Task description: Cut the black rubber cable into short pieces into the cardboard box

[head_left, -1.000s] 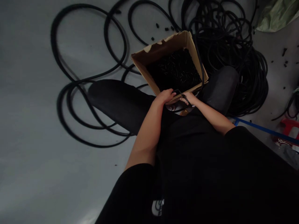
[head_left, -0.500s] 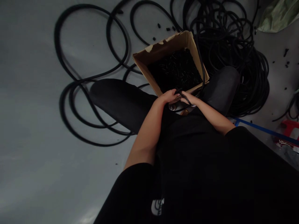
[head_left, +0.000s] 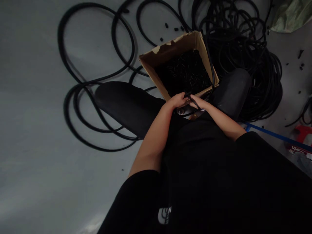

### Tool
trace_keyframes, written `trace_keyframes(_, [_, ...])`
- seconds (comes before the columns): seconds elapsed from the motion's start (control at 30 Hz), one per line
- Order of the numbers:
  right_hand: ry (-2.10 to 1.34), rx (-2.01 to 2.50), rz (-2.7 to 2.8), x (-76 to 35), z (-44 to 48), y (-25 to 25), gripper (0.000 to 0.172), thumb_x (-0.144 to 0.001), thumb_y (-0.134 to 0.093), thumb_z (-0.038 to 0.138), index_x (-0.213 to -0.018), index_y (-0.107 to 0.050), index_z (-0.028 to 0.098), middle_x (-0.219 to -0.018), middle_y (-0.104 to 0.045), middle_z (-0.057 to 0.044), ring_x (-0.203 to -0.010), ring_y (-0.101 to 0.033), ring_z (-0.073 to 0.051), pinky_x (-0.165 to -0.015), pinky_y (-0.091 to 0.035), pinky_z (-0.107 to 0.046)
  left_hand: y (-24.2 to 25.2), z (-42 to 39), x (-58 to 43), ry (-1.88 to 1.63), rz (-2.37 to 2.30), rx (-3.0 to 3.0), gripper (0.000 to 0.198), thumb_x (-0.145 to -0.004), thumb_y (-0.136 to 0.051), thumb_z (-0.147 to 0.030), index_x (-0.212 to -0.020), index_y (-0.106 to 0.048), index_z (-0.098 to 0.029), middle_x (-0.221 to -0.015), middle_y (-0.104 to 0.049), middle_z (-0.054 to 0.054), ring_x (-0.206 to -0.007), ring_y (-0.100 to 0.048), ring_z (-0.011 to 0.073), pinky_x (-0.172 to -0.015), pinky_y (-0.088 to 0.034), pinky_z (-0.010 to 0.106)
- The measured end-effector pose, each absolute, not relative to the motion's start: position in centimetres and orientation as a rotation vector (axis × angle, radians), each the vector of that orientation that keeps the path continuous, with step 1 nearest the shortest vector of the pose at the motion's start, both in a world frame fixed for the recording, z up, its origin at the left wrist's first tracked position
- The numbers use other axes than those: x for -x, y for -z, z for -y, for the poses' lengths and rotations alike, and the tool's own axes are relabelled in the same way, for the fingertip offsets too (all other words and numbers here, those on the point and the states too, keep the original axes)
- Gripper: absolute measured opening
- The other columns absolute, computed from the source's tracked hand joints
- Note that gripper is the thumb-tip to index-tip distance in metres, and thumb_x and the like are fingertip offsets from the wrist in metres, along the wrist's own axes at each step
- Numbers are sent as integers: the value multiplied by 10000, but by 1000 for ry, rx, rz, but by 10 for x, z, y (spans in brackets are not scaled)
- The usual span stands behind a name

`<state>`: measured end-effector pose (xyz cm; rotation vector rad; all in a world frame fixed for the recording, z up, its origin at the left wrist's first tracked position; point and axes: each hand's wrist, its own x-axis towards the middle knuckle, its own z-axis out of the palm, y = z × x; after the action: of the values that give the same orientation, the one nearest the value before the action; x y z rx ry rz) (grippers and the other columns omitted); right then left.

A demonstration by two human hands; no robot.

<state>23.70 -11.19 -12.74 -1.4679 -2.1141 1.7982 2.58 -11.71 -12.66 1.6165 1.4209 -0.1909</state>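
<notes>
Both hands meet at the near edge of an open cardboard box [head_left: 152,78], which holds many small black pieces [head_left: 186,70]. My left hand [head_left: 179,99] is closed on something small and dark, too small to make out. Close beside it on the right, my right hand [head_left: 197,102] has its fingers wrapped round a black hose [head_left: 213,70]. The hose comes down over the box's right side and loops under the hands. Whether the dark thing between the fingertips is the hose's end cannot be seen.
Large loops of black hose [head_left: 97,79] lie on the grey floor at the left. A tangled hose pile [head_left: 270,81] is behind my right knee. A pale green bag [head_left: 291,18], a blue strip [head_left: 273,134] and a red object [head_left: 302,134] are at the right.
</notes>
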Motion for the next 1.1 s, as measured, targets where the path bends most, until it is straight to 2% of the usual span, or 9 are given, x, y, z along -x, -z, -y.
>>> trace_keyframes(0.2, [-1820,1559,2048,-236,114,118,325,-868,-699,66,-980,-500,296,-836,-549,69,-856,-551,-199,-812,-453,-293,122,123,-28,268,-1506,-1662,462,-1226,-561,-427,-1582,-753,-204,-1479,-885,250,-1399,-851,428,-1096,-637,457])
trace_keyframes(0.43, [-1887,1535,1960,-234,116,124,314,-890,-709,47,-968,-523,288,-857,-604,63,-907,-602,-191,-875,-508,-268,110,122,-31,303,-1446,-1660,489,-1247,-513,-352,-1630,-703,-113,-1556,-841,338,-1448,-836,464,-1099,-615,471])
trace_keyframes(0.6, [-1904,1536,1884,-233,119,123,256,-955,-674,36,-1035,-581,260,-893,-667,52,-941,-654,-194,-938,-559,-285,116,120,-30,285,-1424,-1692,412,-1211,-567,-327,-1561,-742,-199,-1506,-877,242,-1396,-848,406,-1101,-630,441])
trace_keyframes(0.7, [-1942,1626,1833,-231,124,118,233,-1018,-680,52,-1021,-576,260,-814,-654,60,-848,-669,-190,-836,-553,-278,121,121,-28,294,-1430,-1694,391,-1199,-594,-348,-1525,-762,-210,-1436,-889,230,-1348,-860,404,-1092,-642,443])
trace_keyframes(0.83, [-1958,1718,1700,-227,128,114,197,-1125,-654,107,-998,-595,246,-703,-617,72,-685,-639,-160,-677,-494,-251,122,119,-27,260,-1437,-1653,428,-1217,-570,-354,-1537,-763,-144,-1479,-868,280,-1381,-849,433,-1126,-644,469])
trace_keyframes(1.0, [-1899,1780,1554,-223,124,107,257,-1118,-668,127,-907,-591,252,-552,-505,96,-507,-518,-137,-515,-392,-222,121,115,-26,55,-1465,-1546,364,-1183,-624,-317,-1454,-786,-134,-1491,-854,255,-1426,-814,409,-1229,-622,485])
trace_keyframes(1.1, [-1884,1811,1438,-223,119,99,277,-1152,-669,140,-910,-602,258,-520,-497,95,-465,-495,-139,-477,-390,-213,120,115,-23,-150,-1547,-1426,340,-1168,-669,-336,-1446,-744,-157,-1486,-844,225,-1399,-797,375,-1230,-621,484])
